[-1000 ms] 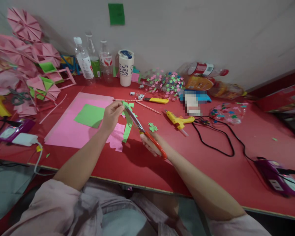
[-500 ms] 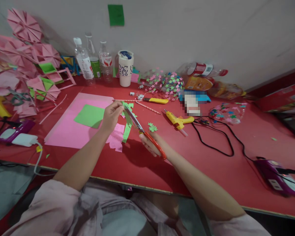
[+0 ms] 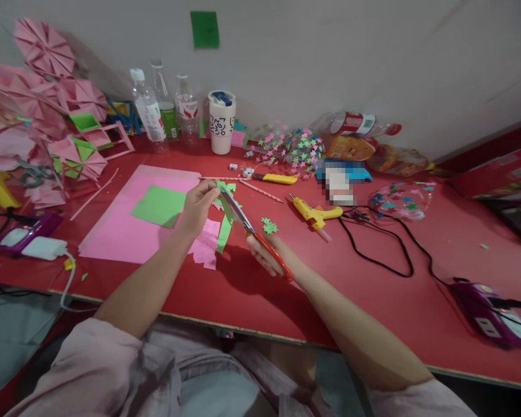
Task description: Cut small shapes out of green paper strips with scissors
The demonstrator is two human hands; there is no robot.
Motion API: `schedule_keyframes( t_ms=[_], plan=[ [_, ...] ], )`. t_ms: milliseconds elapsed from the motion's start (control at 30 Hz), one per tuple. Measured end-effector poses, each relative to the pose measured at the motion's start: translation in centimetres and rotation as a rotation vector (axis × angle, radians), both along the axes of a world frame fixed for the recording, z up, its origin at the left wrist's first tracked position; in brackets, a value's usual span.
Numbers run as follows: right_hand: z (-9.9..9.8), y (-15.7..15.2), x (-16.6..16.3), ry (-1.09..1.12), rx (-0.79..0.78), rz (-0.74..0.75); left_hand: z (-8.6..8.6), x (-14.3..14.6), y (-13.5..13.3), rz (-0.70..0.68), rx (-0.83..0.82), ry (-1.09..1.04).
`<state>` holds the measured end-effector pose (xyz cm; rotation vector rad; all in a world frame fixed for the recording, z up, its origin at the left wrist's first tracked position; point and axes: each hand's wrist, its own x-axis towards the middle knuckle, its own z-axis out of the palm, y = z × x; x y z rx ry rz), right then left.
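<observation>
My right hand (image 3: 267, 255) is wrapped round the red handles of a pair of scissors (image 3: 243, 219), whose blades point up and left. Between the thumb and fingers of my left hand (image 3: 198, 202) a small piece of green paper (image 3: 220, 186) is pinched, right at the blade tips. Below the blades lie a green paper strip (image 3: 224, 234) and cut pink paper pieces (image 3: 206, 238). A small heap of green paper stars (image 3: 269, 225) rests to the right of the blades. Left of my hand, a green sheet (image 3: 158, 205) lies on a larger pink sheet (image 3: 113, 234).
Farther right are a yellow glue gun (image 3: 315, 214) with its black cord and a yellow box cutter (image 3: 278, 179). Bottles (image 3: 150, 116), a tumbler (image 3: 221, 124) and star-filled bags (image 3: 304, 147) line the wall. Pink folded paper (image 3: 43, 46) piles up at left; purple power strips (image 3: 477, 310) sit near both ends.
The scissor blades look slightly more closed at the green paper. Both hands stay almost in the same place; the whole view has shifted very slightly.
</observation>
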<state>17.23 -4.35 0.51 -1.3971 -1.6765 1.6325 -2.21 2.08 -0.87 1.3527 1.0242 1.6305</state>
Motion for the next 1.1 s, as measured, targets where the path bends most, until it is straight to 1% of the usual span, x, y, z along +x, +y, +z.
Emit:
schedule_keyframes(
  t_ms=[300, 667, 933, 1100],
  plan=[
    [-0.6, 0.1, -0.3, 0.051, -0.042, 0.015, -0.9, 0.3, 0.3, -0.050, -0.039, -0.127],
    [-0.4, -0.4, -0.5, 0.048, 0.005, 0.024, -1.6, 0.6, 0.5, -0.064, -0.065, -0.125],
    [-0.6, -0.6, -0.9, 0.019, -0.017, -0.033, -1.9, 0.9, 0.5, -0.074, -0.076, -0.167],
    [-0.4, -0.7, -1.1, 0.022, -0.006, -0.035, -2.0, 1.0, 0.4, -0.075, -0.104, -0.174]
  ],
)
